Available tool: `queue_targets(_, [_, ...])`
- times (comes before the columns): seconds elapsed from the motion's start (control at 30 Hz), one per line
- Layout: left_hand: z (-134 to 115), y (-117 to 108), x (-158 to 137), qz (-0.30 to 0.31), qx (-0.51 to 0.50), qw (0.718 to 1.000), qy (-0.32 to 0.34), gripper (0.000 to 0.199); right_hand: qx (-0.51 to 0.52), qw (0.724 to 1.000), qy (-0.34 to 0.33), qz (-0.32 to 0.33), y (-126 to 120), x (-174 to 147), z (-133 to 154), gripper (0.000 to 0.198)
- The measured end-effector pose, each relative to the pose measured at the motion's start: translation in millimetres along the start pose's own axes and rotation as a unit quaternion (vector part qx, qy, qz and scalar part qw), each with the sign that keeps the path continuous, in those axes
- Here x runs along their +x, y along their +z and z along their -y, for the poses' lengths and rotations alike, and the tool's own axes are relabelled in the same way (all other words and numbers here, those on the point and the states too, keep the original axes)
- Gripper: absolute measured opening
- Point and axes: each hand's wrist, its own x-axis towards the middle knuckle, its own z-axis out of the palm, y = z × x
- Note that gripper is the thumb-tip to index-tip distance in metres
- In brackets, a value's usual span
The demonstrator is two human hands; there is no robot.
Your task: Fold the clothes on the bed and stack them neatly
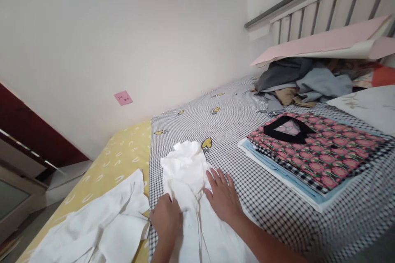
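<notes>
A white garment [187, 172] with a ruffled, bunched top lies in front of me on the checked bedsheet, its lower part running toward me out of view. At its left edge my left hand [167, 215] has its fingers curled in on the cloth; the fingertips are hidden. My right hand [222, 198] rests flat on the garment's right side, fingers spread, holding nothing. Farther left, a second white cloth piece [101, 226] lies loosely folded, apart from my hands.
A folded stack topped by a pink floral garment [333, 148] sits on the right. Behind it is a pile of grey and brown clothes [290, 76] under a pink sheet [324, 43]. A wall with a pink note [123, 98] borders the yellow cloth [123, 148].
</notes>
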Motion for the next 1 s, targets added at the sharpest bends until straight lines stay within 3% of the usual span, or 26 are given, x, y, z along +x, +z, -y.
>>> queue_targets(0.1, [1, 8, -2, -0.041, 0.028, 0.999, 0.008, 0.029, -0.004, 1.0, 0.016, 0.008, -6, 1, 3, 0.064])
queue_targets(0.2, [-6, 15, -7, -0.147, 0.008, 0.988, 0.04, 0.041, -0.01, 0.999, 0.028, 0.014, -10, 2, 5, 0.064])
queue_targets(0.33, [-29, 12, -7, -0.292, -0.055, 0.934, 0.199, 0.056, -0.012, 0.999, 0.034, 0.024, -13, 2, 6, 0.063])
queue_targets(0.43, [-59, 3, 10, -0.309, -0.096, 0.88, 0.347, 0.049, -0.006, 0.999, 0.033, 0.017, -12, 3, 4, 0.061])
queue_targets(0.5, [-84, -3, 32, -0.29, -0.106, 0.87, 0.386, 0.042, 0.0, 0.999, 0.032, 0.015, -11, 2, 2, 0.061])
queue_targets(0.57, [-111, -6, 60, -0.259, -0.096, 0.89, 0.364, 0.044, 0.005, 0.999, 0.029, 0.013, -8, 2, -1, 0.061])
queue_targets(0.67, [-152, -4, 100, -0.186, -0.087, 0.937, 0.283, 0.053, 0.01, 1.0, 0.021, -0.002, -5, 0, -5, 0.061])
queue_targets(0.77, [-177, 6, 135, -0.03, -0.167, 0.971, 0.171, 0.051, 0.005, 1.0, 0.01, -0.02, -2, -3, -8, 0.058])
queue_targets(0.87, [-178, 20, 162, 0.088, -0.257, 0.957, 0.098, 0.039, -0.005, 1.0, 0.002, -0.03, 2, -5, -10, 0.058])
queue_targets(1.0, [-154, 37, 179, 0.122, -0.358, 0.919, 0.109, 0.038, -0.008, 0.999, 0.003, -0.05, 8, -9, -13, 0.062])
